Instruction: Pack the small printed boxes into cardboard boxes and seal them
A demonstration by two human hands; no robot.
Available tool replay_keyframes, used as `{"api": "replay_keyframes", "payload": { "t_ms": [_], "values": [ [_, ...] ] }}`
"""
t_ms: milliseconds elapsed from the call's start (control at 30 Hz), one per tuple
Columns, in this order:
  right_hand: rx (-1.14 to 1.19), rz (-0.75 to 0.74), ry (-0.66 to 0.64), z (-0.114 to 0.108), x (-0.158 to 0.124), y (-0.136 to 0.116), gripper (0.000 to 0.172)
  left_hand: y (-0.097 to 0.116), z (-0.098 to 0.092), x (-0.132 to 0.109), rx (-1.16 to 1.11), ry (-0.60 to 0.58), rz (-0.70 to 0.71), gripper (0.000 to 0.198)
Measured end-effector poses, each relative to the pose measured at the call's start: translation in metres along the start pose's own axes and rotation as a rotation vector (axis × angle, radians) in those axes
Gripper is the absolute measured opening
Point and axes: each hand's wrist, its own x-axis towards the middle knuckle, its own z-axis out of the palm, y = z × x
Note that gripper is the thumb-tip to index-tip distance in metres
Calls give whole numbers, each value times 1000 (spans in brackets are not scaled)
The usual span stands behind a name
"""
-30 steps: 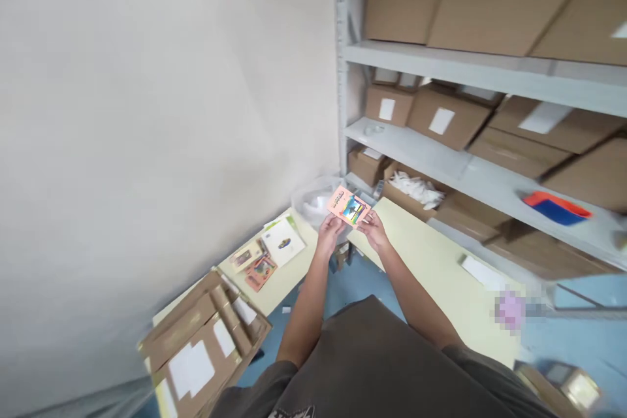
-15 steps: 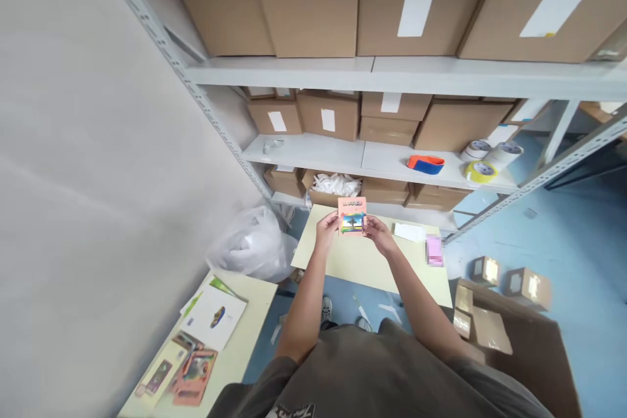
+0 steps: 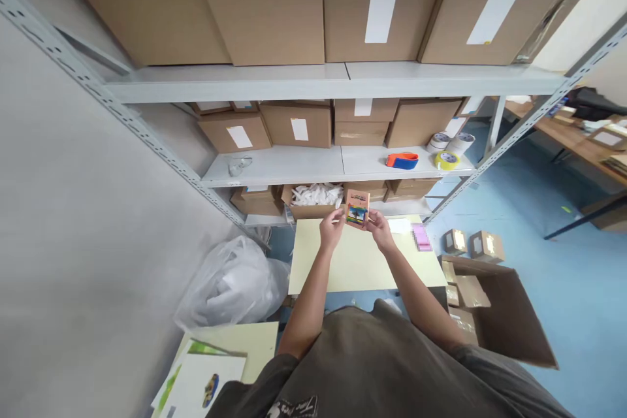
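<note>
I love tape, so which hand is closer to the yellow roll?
Right. The right hand, holding the orange pack's right edge, is below and left of the yellow roll in view; the left hand, at the pack's left edge, is farther away.

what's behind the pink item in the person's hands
Brown boxes on the low shelf show past its upper edge, and the pale yellow table below it; whatever the pink item directly covers is hidden.

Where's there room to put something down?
The table has room between the arms, nearer than the card. The middle shelf does between the clear thing and orange loop. Crowded: the table's far right, with white paper, pink thing.
</note>
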Motion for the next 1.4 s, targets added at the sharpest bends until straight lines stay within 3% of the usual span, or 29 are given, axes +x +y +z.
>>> {"api": "replay_keyframes", "payload": {
  "t_ms": [100,233,333,400,500,700,833,900,967,1100,1200,1400],
  "values": [
    [-174,-136,-44,18,-7,2,46,7,13,-8,-127,-186,81,57],
    [-353,-207,-45,18,-12,-1,45,7,7,-3,-270,-250,-17,54],
    [-306,-115,85,1,-8,-10,58,3,-6,13,-380,-341,-131,65],
    [-186,-4,48,-10,-4,-16,63,1,-11,21,-415,-370,-159,70],
    [-42,84,-79,-21,-1,-26,60,2,-6,27,-392,-317,-154,71],
    [-18,25,-38,-38,0,-43,62,17,27,13,-121,-87,-15,59],
    [-77,-61,-165,-45,2,-45,65,32,57,-5,-136,-267,103,63],
    [-111,-74,-240,-50,5,-43,63,36,66,-9,-198,-298,116,65],
    [-155,-98,-200,-56,10,-40,57,37,65,-7,-273,-283,60,62],
    [-240,-115,84,-74,22,-31,51,32,47,4,-442,-302,-127,69],
    [-148,-24,35,-80,26,-22,45,23,37,10,-461,-321,-187,77],
    [-32,111,56,-74,25,17,40,-16,24,14,-272,-184,-229,68]
  ]
}}
